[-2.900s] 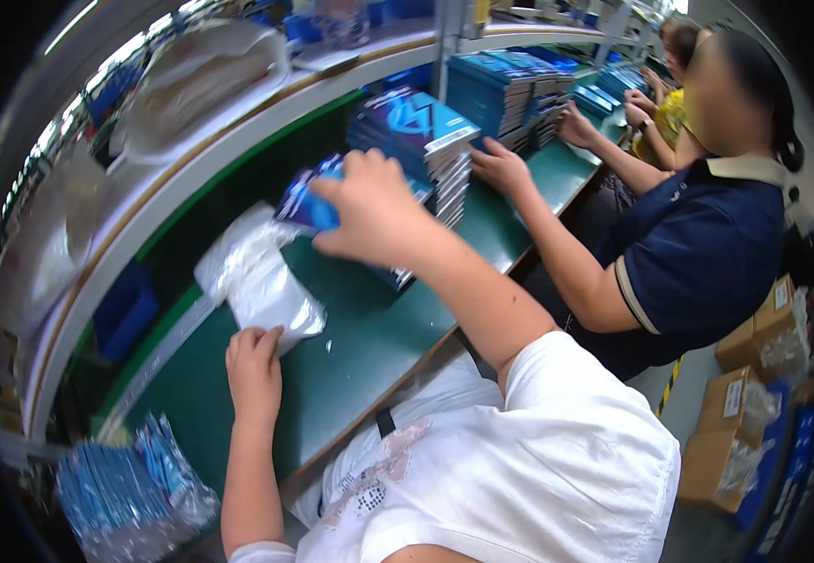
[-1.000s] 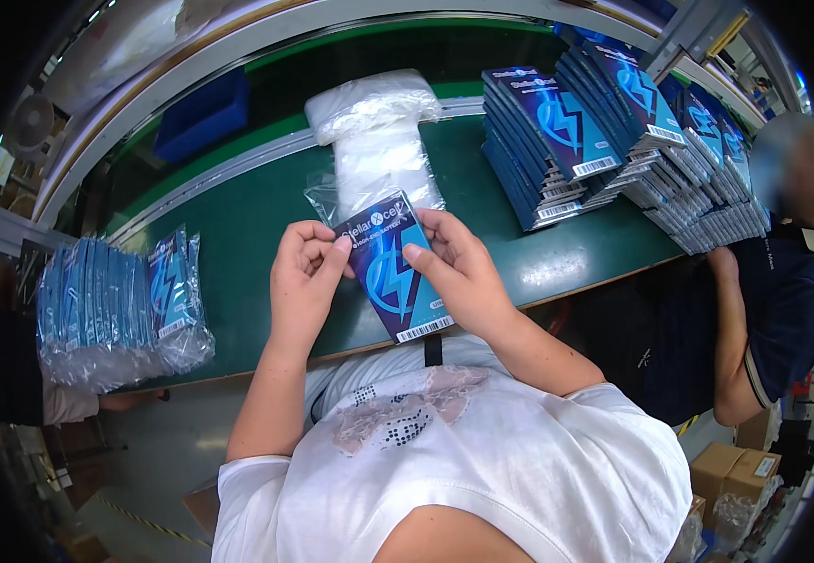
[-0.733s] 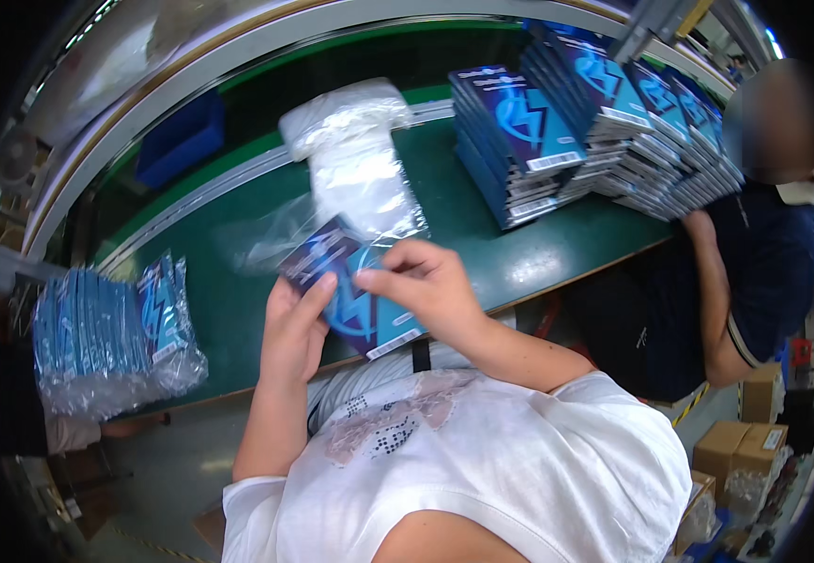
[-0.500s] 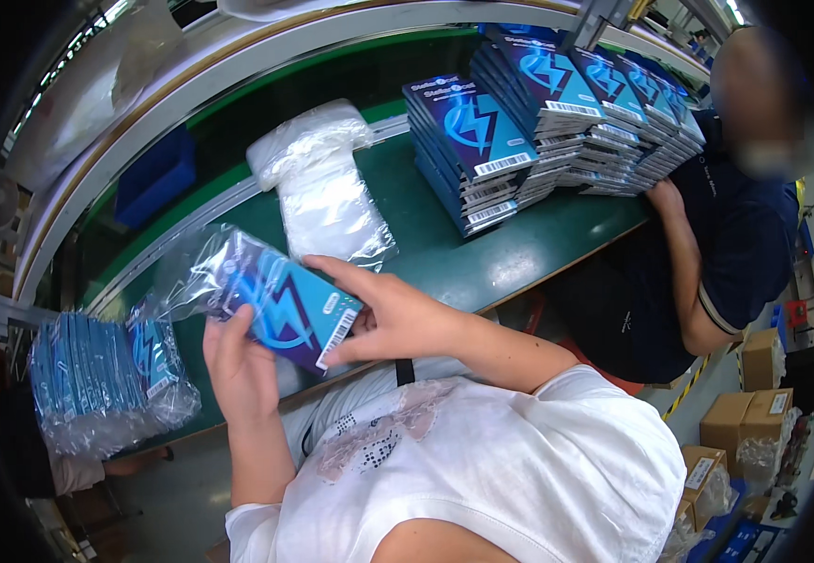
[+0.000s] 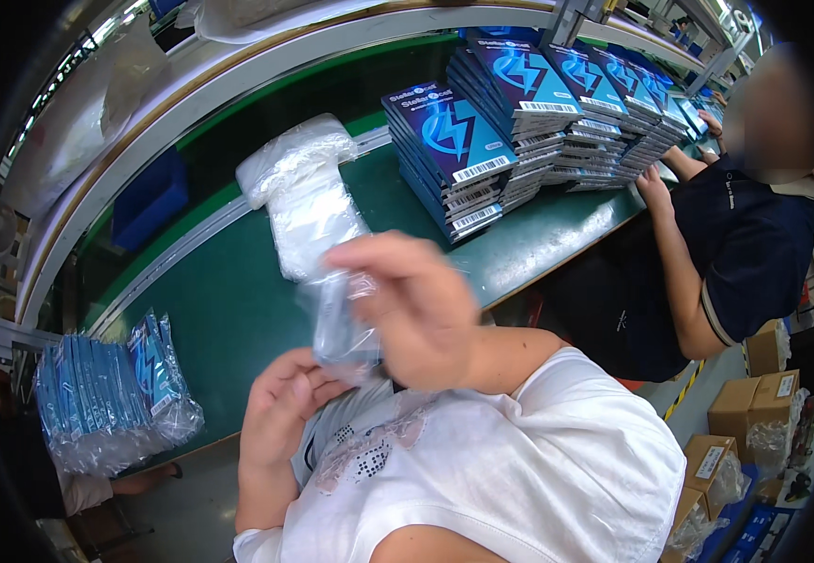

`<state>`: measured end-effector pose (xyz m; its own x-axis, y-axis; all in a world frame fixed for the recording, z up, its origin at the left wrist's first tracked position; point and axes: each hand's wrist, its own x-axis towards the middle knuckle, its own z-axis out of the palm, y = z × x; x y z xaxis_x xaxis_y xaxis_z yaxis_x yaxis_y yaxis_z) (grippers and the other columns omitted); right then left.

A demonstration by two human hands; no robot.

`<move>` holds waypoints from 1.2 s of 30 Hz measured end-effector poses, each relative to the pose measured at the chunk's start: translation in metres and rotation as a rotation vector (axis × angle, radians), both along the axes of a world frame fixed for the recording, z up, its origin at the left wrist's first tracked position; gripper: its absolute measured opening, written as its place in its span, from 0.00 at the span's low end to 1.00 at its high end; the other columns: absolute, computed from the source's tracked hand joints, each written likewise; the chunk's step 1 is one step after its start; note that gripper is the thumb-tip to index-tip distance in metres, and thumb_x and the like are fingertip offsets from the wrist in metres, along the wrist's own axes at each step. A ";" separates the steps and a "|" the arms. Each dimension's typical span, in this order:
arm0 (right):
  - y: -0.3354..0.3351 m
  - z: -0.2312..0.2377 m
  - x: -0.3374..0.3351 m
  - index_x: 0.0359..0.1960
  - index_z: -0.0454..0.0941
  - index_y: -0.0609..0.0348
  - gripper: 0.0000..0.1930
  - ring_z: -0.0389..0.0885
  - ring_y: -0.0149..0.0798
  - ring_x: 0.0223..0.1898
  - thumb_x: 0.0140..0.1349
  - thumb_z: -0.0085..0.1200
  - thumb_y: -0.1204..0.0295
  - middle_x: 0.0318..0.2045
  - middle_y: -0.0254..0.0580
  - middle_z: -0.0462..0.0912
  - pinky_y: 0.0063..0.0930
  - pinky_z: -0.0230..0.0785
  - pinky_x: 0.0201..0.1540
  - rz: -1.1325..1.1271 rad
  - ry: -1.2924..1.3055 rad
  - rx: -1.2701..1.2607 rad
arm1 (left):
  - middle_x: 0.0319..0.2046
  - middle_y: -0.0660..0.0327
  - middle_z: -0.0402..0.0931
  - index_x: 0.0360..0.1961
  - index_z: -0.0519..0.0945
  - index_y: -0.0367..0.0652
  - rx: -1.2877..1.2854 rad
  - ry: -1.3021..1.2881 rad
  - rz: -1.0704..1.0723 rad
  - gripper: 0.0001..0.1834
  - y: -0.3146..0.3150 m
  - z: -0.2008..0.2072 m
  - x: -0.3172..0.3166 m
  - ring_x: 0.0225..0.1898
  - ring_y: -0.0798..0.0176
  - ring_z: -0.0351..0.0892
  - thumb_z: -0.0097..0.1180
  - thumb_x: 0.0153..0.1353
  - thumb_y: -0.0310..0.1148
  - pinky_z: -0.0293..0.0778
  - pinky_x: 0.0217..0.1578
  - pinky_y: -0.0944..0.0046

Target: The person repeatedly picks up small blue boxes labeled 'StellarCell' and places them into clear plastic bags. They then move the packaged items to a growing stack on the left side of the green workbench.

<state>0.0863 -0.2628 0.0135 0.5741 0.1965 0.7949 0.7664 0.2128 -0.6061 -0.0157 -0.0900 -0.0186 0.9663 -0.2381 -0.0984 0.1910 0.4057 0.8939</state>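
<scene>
Box [image 5: 339, 319] now inside clear bag, held up close w/ both hands: right hand [image 5: 416, 314] pinches top, left hand [image 5: 280, 413] cups bottom. Done: bagged pile [image 5: 111, 394] at 9 o'clock. Left: bare stacks [image 5: 519, 113] at 1 o'clock, spare bags [image 5: 304, 192] at 12.

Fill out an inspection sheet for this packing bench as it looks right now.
Surface: green bench top, bare in the middle.
Job's things: bagged box, edge-on and blurred, held up between both hands.
Clutter: pile of clear bags; stacks of blue boxes; bagged boxes at the bench's left end.
Grippers: right hand gripping the bagged box; left hand under it.
Cables: nothing seen.
Surroundings: co-worker in a dark shirt; cardboard cartons on the floor.
</scene>
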 end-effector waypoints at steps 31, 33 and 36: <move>-0.051 -0.063 -0.011 0.38 0.77 0.66 0.07 0.78 0.33 0.33 0.58 0.53 0.78 0.32 0.42 0.79 0.25 0.69 0.36 0.108 0.437 -0.480 | 0.55 0.54 0.67 0.48 0.76 0.42 1.422 -0.588 0.533 0.20 0.013 -0.020 0.049 0.58 0.51 0.64 0.60 0.53 0.32 0.59 0.59 0.56; -0.053 -0.063 -0.011 0.37 0.76 0.66 0.06 0.77 0.34 0.33 0.58 0.52 0.80 0.33 0.43 0.79 0.24 0.69 0.37 -0.005 0.413 -0.465 | 0.55 0.55 0.66 0.45 0.78 0.43 1.428 -0.730 0.398 0.18 0.000 -0.036 0.069 0.57 0.48 0.64 0.61 0.50 0.29 0.59 0.57 0.54; -0.059 -0.039 0.004 0.38 0.75 0.68 0.07 0.76 0.34 0.27 0.57 0.52 0.81 0.30 0.44 0.77 0.23 0.69 0.30 -0.143 0.149 -0.374 | 0.49 0.59 0.72 0.44 0.79 0.44 1.582 -0.876 0.328 0.17 -0.007 -0.045 0.089 0.52 0.52 0.68 0.58 0.50 0.25 0.62 0.52 0.56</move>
<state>0.0903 -0.3222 -0.0255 0.7195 0.3654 0.5906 0.6708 -0.1451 -0.7273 0.0731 -0.0969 -0.0637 0.8405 -0.2480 0.4817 -0.3891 -0.8950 0.2181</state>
